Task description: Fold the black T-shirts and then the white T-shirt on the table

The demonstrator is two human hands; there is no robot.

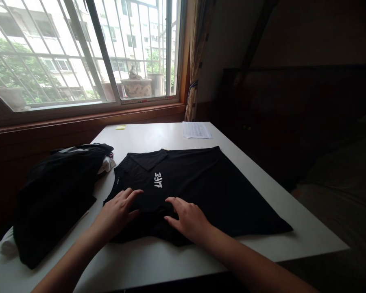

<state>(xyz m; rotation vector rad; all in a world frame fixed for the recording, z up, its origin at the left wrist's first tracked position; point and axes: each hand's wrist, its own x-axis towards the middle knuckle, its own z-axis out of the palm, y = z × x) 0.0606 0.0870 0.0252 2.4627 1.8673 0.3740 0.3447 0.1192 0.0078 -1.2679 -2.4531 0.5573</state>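
Note:
A black T-shirt (198, 179) with white lettering lies spread on its side across the white table (158, 264), its collar to the left and its hem to the right. Over the part near the collar, my left hand (120, 209) has its fingers apart and holds nothing. My right hand (187, 217) is above the near side of the shirt, thumb and fingers parted, also with nothing in it. Whether the fingertips touch the cloth is hard to tell. The near sleeve area is partly hidden by my hands.
A heap of dark clothes (57, 195) with some white cloth covers the table's left side. Printed papers (197, 130) and a yellow note (120, 127) lie at the far edge. Beyond is a barred window (79, 53) with a curtain (197, 53) beside it.

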